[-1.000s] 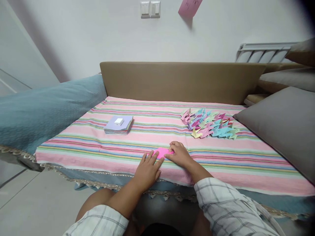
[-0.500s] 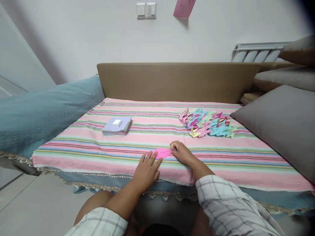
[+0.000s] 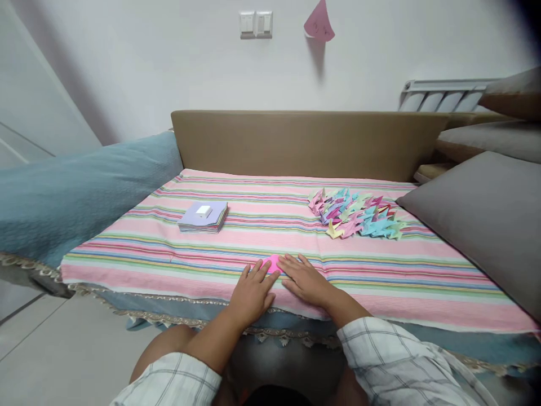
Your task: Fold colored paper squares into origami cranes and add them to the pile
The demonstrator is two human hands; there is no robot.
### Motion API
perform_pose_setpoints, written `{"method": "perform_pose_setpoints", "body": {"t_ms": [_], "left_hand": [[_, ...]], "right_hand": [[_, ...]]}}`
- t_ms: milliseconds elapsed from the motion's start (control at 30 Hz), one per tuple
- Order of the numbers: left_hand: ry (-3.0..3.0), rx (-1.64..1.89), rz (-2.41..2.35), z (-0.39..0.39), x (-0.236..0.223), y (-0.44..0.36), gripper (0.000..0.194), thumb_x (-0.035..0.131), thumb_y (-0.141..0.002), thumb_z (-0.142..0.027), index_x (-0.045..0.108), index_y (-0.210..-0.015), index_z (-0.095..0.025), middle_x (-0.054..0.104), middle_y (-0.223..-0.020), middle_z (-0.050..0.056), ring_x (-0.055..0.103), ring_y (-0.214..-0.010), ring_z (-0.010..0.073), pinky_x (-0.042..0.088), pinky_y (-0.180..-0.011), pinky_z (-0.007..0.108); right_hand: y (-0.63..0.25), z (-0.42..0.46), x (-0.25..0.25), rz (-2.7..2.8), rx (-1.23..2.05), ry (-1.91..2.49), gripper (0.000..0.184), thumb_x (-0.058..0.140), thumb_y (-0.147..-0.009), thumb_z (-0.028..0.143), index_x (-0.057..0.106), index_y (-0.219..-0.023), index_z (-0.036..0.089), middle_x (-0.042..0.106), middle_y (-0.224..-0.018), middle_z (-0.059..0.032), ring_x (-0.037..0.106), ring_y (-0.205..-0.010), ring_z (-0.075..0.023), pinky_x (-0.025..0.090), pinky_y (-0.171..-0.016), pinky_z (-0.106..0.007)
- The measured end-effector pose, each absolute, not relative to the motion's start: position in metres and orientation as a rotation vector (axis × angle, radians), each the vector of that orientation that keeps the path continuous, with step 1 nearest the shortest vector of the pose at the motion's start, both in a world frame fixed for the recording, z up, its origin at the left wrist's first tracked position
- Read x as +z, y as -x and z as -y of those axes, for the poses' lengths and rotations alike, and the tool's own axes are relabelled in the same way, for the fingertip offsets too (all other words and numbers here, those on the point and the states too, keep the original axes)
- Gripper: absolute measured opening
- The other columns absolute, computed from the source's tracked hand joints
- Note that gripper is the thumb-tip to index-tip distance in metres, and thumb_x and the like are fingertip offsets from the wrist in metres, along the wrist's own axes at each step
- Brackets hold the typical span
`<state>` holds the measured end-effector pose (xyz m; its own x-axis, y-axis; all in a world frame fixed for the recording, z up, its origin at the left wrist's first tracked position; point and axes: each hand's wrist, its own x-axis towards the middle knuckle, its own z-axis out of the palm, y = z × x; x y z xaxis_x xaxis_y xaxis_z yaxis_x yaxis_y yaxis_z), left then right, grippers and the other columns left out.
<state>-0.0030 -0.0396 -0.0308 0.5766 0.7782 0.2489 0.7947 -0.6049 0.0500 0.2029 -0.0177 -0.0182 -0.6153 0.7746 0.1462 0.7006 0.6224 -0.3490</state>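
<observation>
A bright pink piece of folded paper [image 3: 274, 264] lies flat near the front edge of the striped cloth. My left hand [image 3: 253, 290] rests on its left side, fingers stretched out and spread. Over the paper's right part lies my right hand [image 3: 306, 279], flat with fingers extended, so that end is hidden. Only the middle of the paper shows between the two hands. Beyond them to the right sits a cluster of folded paper cranes [image 3: 357, 217] in several colours. At the left is a stack of square paper sheets [image 3: 207, 225] with a small white block [image 3: 203, 211] on top.
The striped cloth [image 3: 139, 248] covers a seat with a brown backrest [image 3: 304, 144]. A blue-covered armrest [image 3: 93, 186] bounds the left side. Grey cushions [image 3: 486, 208] lean at the right. On the wall are light switches [image 3: 256, 25] and a pink note [image 3: 319, 23].
My right hand has gone from pinching the pink paper's right tip to lying flat over that side. My left hand stays in place. The view has shifted slightly, and the wall note has curled.
</observation>
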Motion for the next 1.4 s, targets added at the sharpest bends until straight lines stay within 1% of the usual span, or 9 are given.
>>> {"method": "perform_pose_setpoints", "body": {"t_ms": [167,333,533,900,1000,1100,1200,1300,1400], "left_hand": [[2.72,-0.488,1.419,0.04,-0.03,0.007,0.058,0.059,-0.077,-0.028,0.041,-0.132,-0.019,0.037,-0.142,0.012,0.03,-0.132,0.0267,0.027,-0.107,0.047],[2.678,-0.526,1.418,0.041,-0.032,0.01,0.06,0.065,-0.073,-0.03,0.045,-0.129,-0.022,0.036,-0.142,0.013,0.034,-0.129,0.0287,0.032,-0.105,0.047],[2.596,-0.567,1.558,0.044,-0.026,0.011,0.061,0.073,-0.066,-0.034,0.052,-0.123,-0.028,0.025,-0.147,0.012,0.038,-0.124,0.0329,0.038,-0.097,0.049],[2.45,-0.621,1.734,0.037,-0.025,0.026,0.057,0.079,-0.054,-0.044,0.064,-0.105,-0.024,0.028,-0.145,0.011,0.044,-0.118,0.0345,0.043,-0.093,0.047],[2.453,-0.647,1.74,0.036,-0.023,0.028,0.051,0.078,-0.056,-0.044,0.065,-0.1,-0.021,0.033,-0.143,0.012,0.045,-0.118,0.034,0.043,-0.094,0.046],[2.415,-0.696,1.74,0.036,-0.018,0.028,0.035,0.068,-0.069,-0.043,0.065,-0.092,-0.016,0.044,-0.134,0.016,0.046,-0.118,0.0311,0.042,-0.096,0.044],[2.396,-0.721,1.585,0.039,-0.015,0.022,0.03,0.052,-0.082,-0.033,0.059,-0.105,-0.014,0.049,-0.13,0.015,0.041,-0.124,0.0282,0.03,-0.105,0.049],[2.574,-0.563,1.302,0.041,-0.021,0.012,0.048,0.047,-0.083,-0.026,0.042,-0.13,-0.015,0.04,-0.141,0.011,0.027,-0.134,0.0263,0.017,-0.11,0.049],[2.696,-0.402,1.209,0.04,-0.032,0.004,0.059,0.046,-0.084,-0.033,0.029,-0.139,-0.016,0.035,-0.144,0.01,0.023,-0.136,0.0256,0.016,-0.111,0.048]], "right_hand": [[-0.206,0.016,-0.021,2.603,0.395,1.21,0.051,0.045,-0.088,0.044,0.037,-0.137,0.029,0.03,-0.146,-0.0076,0.022,-0.136,-0.0245,0.011,-0.109,-0.052],[-0.206,0.015,-0.021,2.615,0.397,1.213,0.05,0.048,-0.087,0.045,0.039,-0.135,0.034,0.029,-0.146,-0.0069,0.022,-0.136,-0.0257,0.012,-0.109,-0.053],[-0.206,0.014,-0.023,2.609,0.399,1.224,0.048,0.05,-0.086,0.043,0.042,-0.133,0.035,0.03,-0.146,-0.0058,0.022,-0.136,-0.0265,0.012,-0.108,-0.054],[-0.205,0.015,-0.022,2.6,0.413,1.23,0.048,0.052,-0.085,0.042,0.044,-0.132,0.034,0.03,-0.146,-0.0053,0.023,-0.136,-0.0264,0.012,-0.108,-0.054],[-0.205,0.015,-0.021,2.602,0.413,1.234,0.047,0.051,-0.086,0.041,0.044,-0.132,0.033,0.03,-0.146,-0.0052,0.023,-0.136,-0.026,0.012,-0.109,-0.053],[-0.205,0.016,-0.02,2.601,0.412,1.238,0.047,0.051,-0.086,0.042,0.044,-0.131,0.033,0.03,-0.146,-0.0052,0.023,-0.136,-0.0258,0.011,-0.109,-0.053],[-0.204,0.015,-0.02,2.601,0.406,1.24,0.047,0.051,-0.085,0.042,0.044,-0.131,0.034,0.031,-0.146,-0.0055,0.023,-0.136,-0.0258,0.011,-0.109,-0.053],[-0.204,0.014,-0.022,2.604,0.393,1.249,0.047,0.052,-0.085,0.042,0.045,-0.131,0.034,0.032,-0.145,-0.006,0.024,-0.135,-0.0265,0.012,-0.108,-0.054],[-0.204,0.013,-0.022,2.618,0.374,1.248,0.05,0.053,-0.084,0.041,0.043,-0.132,0.034,0.031,-0.145,-0.0056,0.023,-0.135,-0.0266,0.012,-0.109,-0.054]]}}
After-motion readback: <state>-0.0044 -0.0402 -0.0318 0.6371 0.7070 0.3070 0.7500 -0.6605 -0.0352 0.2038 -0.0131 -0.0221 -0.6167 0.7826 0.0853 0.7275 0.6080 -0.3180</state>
